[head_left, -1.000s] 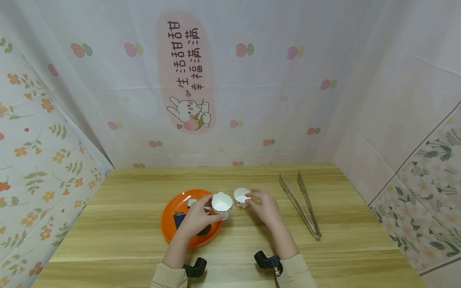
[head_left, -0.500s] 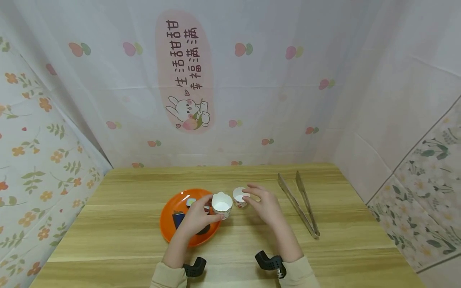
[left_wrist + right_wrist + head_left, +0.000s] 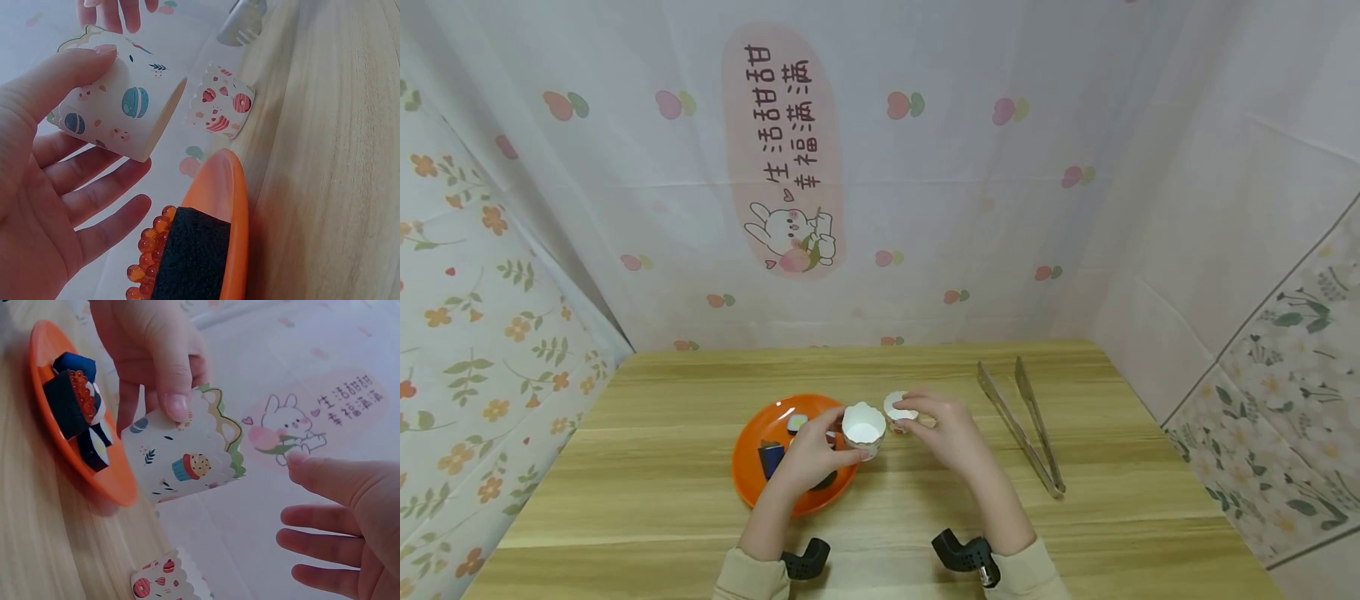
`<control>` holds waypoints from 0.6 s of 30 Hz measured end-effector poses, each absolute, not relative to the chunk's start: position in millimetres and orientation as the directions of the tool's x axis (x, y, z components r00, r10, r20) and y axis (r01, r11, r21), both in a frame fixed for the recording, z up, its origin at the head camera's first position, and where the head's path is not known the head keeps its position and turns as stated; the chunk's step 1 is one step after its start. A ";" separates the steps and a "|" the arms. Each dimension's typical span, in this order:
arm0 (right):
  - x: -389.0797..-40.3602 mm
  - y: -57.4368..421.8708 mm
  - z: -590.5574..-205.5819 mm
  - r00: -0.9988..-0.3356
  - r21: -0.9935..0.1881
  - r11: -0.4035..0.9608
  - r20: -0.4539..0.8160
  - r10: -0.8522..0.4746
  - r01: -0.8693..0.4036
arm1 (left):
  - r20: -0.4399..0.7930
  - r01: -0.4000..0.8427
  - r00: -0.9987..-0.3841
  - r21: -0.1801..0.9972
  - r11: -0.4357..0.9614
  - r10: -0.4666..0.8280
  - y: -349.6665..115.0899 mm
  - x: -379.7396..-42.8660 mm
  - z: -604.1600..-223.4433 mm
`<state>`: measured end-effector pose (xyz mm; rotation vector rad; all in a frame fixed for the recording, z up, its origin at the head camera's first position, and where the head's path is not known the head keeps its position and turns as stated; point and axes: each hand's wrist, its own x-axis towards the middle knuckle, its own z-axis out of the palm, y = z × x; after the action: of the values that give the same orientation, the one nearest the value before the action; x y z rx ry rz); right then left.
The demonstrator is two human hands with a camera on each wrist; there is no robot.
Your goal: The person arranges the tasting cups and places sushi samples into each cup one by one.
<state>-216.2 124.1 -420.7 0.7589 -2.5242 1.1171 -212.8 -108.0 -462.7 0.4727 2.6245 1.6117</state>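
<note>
My left hand (image 3: 815,450) holds a white paper baking cup (image 3: 115,100) with scalloped rim and macaron and cupcake prints, thumb on one side and fingers on the other. The cup is raised off the table, its mouth upward in the head view. A smaller paper cup (image 3: 222,100) with red sweet prints stands on the table just beyond it. My right hand (image 3: 340,531) hovers by the smaller cup, fingers extended and apart; in the right wrist view nothing lies between them. From the head, its fingers overlap that cup's rim.
An orange plate (image 3: 747,462) lies under and left of my left hand, bearing several sushi pieces (image 3: 75,403), one topped with orange roe. Metal tongs (image 3: 1026,433) lie spread on the wooden table (image 3: 662,433) at the right. A printed curtain (image 3: 1000,208) hangs behind.
My right hand has shifted slightly left, its fingertips now reaching over the smaller cup. The left hand and its baking cup stay nearly in place.
</note>
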 end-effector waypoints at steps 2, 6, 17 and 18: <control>-215.0 123.5 -420.5 -0.812 -0.593 0.556 0.444 -0.378 -0.583 | 0.142 0.251 -0.952 0.873 0.419 0.273 -108.2 -213.0 -462.8; -214.1 122.5 -423.1 -0.783 -0.571 0.536 0.452 -0.427 -0.622 | 0.143 0.252 -0.951 0.873 0.417 0.275 -108.3 -212.9 -463.0; -210.1 117.1 -433.1 -0.774 -0.557 0.538 0.417 -0.476 -0.632 | 0.131 0.251 -0.948 0.868 0.429 0.290 -107.1 -212.4 -463.9; -209.6 116.6 -433.1 -0.773 -0.558 0.537 0.420 -0.475 -0.633 | 0.130 0.251 -0.947 0.869 0.426 0.293 -106.9 -212.2 -464.1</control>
<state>-209.6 116.6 -433.1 0.9367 -2.5572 1.0609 -212.2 -106.9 -464.1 0.4994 2.6182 1.5849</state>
